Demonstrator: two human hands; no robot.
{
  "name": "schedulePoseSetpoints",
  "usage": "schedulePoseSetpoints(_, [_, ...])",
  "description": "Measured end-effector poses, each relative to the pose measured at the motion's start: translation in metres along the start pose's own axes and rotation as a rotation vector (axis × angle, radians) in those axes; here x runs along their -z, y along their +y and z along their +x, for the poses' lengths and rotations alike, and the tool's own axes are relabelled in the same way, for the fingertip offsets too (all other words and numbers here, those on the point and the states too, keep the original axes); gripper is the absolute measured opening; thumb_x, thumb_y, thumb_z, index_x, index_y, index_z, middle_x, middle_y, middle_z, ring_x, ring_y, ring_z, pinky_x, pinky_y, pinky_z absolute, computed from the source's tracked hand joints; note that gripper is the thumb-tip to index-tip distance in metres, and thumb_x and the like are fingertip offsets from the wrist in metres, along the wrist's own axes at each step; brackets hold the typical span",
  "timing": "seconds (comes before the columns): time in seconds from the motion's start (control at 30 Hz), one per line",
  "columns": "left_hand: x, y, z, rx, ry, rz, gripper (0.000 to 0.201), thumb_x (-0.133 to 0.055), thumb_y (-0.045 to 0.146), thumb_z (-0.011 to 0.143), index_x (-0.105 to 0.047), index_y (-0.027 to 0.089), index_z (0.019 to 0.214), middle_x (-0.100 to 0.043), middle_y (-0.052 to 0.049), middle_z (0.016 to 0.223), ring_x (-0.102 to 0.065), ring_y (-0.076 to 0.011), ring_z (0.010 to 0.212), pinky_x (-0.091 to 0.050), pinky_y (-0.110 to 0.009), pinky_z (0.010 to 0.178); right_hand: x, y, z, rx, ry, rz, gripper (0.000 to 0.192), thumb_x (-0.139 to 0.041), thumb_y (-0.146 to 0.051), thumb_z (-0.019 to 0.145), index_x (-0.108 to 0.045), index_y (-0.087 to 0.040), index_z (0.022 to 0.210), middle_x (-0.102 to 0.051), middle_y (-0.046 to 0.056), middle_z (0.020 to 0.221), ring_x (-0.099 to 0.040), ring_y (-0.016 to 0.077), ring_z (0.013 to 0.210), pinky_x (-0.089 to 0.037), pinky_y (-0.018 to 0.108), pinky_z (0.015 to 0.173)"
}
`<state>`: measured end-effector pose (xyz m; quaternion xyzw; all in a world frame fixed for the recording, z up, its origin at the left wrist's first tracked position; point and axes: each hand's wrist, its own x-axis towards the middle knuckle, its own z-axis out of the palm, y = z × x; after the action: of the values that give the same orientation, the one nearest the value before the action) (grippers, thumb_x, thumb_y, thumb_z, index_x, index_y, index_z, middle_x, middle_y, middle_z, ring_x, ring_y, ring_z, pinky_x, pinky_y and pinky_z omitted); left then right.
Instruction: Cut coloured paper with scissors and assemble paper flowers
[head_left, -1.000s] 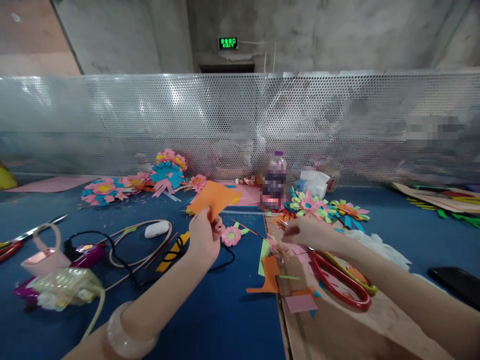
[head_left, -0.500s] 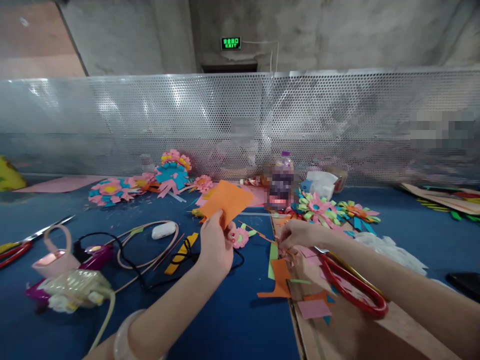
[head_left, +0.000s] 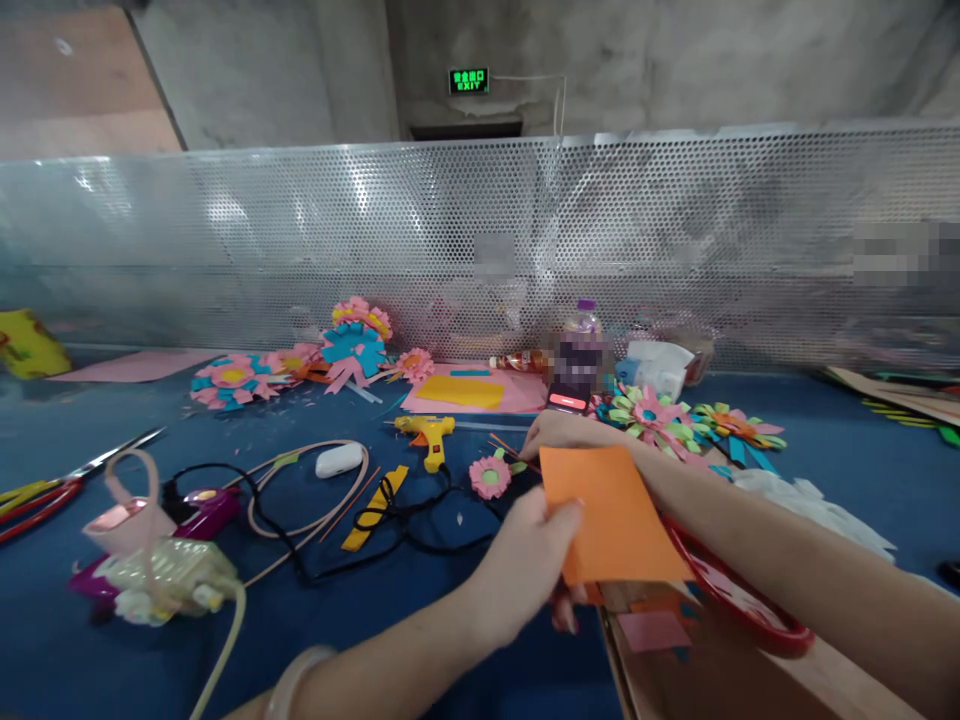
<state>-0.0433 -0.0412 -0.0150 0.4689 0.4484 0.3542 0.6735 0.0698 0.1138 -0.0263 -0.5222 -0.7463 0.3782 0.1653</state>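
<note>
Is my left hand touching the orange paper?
Touching: the head view shows the left hand pinching the orange paper by its left edge.

At a blue-covered craft table, a person's left hand pinches a flat orange paper sheet by its near-left edge, holding it over the right hand, which rests just beyond, largely hidden. Red-handled scissors lie on a brown cardboard panel at near right. A yellow glue gun and pink-and-green paper flowers sit farther back, before a perforated metal screen.
</note>
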Motion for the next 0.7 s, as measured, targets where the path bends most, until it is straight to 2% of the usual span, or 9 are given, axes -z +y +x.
schedulePoseSetpoints(0.1, [-0.002,-0.005,-0.003,0.107,-0.105,0.075,0.028,-0.040,0.033,0.080,-0.043,0.015,0.101,-0.046,0.005,0.039,-0.039,-0.0105,0.025,-0.033,-0.018,0.026,0.000,-0.003,0.007,-0.068,-0.045,0.006,0.017,-0.073,-0.025,0.058,-0.063,-0.011,0.057,-0.037,-0.007,0.036,-0.029,0.0037,0.035,-0.020,0.020,0.034])
schedulePoseSetpoints(0.27, [0.008,-0.005,0.002,0.158,-0.053,0.245,0.037,-0.037,0.044,0.081,-0.043,0.018,0.106,-0.046,0.004,0.038,-0.040,-0.0133,0.025,-0.033,-0.022,0.027,0.019,-0.003,-0.009,-0.063,0.058,0.214,0.027,-0.064,-0.039,0.067,-0.061,-0.014,0.076,-0.024,-0.010,0.045,-0.017,0.0031,0.040,-0.015,0.019,0.037])
schedulePoseSetpoints(0.33, [0.014,0.001,0.003,0.036,0.028,0.379,0.041,-0.040,0.052,0.079,-0.051,0.018,0.098,-0.045,0.003,0.037,-0.040,-0.0137,0.026,-0.030,-0.022,0.029,0.025,-0.002,-0.030,-0.014,0.077,0.419,0.028,-0.065,-0.041,0.065,-0.059,-0.015,0.076,-0.026,-0.010,0.050,-0.018,0.0034,0.042,-0.015,0.019,0.038])
schedulePoseSetpoints(0.4, [0.019,0.009,0.003,-0.201,0.150,0.490,0.036,-0.048,0.051,0.076,-0.060,0.017,0.079,-0.047,0.001,0.039,-0.041,-0.0124,0.031,-0.028,-0.021,0.033,0.027,0.000,-0.056,0.017,0.088,0.495,0.028,-0.065,-0.042,0.066,-0.058,-0.017,0.075,-0.027,-0.009,0.051,-0.020,0.0040,0.042,-0.016,0.019,0.038])
schedulePoseSetpoints(0.47, [0.024,0.019,0.004,-0.408,0.250,0.550,0.035,-0.053,0.046,0.076,-0.059,0.017,0.057,-0.052,-0.002,0.045,-0.043,-0.0111,0.037,-0.028,-0.021,0.038,0.025,0.001,-0.083,0.059,0.164,0.359,0.027,-0.060,-0.044,0.071,-0.060,-0.018,0.078,-0.031,-0.008,0.050,-0.025,0.0056,0.042,-0.020,0.020,0.039])
schedulePoseSetpoints(0.5, [0.027,0.023,0.005,-0.460,0.291,0.554,0.037,-0.053,0.044,0.076,-0.058,0.017,0.052,-0.053,-0.003,0.047,-0.044,-0.0106,0.038,-0.029,-0.021,0.039,0.023,0.000,-0.096,0.118,0.229,0.232,0.026,-0.057,-0.044,0.074,-0.062,-0.018,0.078,-0.035,-0.006,0.050,-0.030,0.0068,0.043,-0.024,0.021,0.040])
schedulePoseSetpoints(0.57, [0.031,0.031,0.007,-0.473,0.326,0.506,0.037,-0.051,0.045,0.078,-0.063,0.017,0.057,-0.057,-0.004,0.053,-0.041,-0.0087,0.035,-0.026,-0.020,0.037,0.020,-0.001,-0.118,0.347,0.377,-0.043,0.022,-0.054,-0.038,0.078,-0.064,-0.019,0.077,-0.049,0.000,0.064,-0.044,0.0102,0.056,-0.035,0.023,0.049])
schedulePoseSetpoints(0.6, [0.033,0.033,0.009,-0.446,0.296,0.453,0.035,-0.050,0.046,0.078,-0.066,0.017,0.065,-0.060,-0.005,0.056,-0.040,-0.0083,0.034,-0.026,-0.020,0.035,0.018,-0.001,-0.127,0.472,0.450,-0.170,0.020,-0.052,-0.034,0.081,-0.065,-0.019,0.077,-0.052,0.003,0.072,-0.047,0.0117,0.062,-0.038,0.024,0.054])
schedulePoseSetpoints(0.7, [0.036,0.037,0.010,-0.245,0.024,0.300,0.042,-0.049,0.051,0.077,-0.068,0.013,0.073,-0.065,-0.011,0.074,-0.047,-0.0098,0.041,-0.026,-0.018,0.032,0.014,0.000,-0.144,0.739,0.631,-0.516,0.019,-0.047,-0.024,0.085,-0.064,-0.020,0.078,-0.053,0.005,0.080,-0.049,0.0136,0.072,-0.039,0.025,0.062])
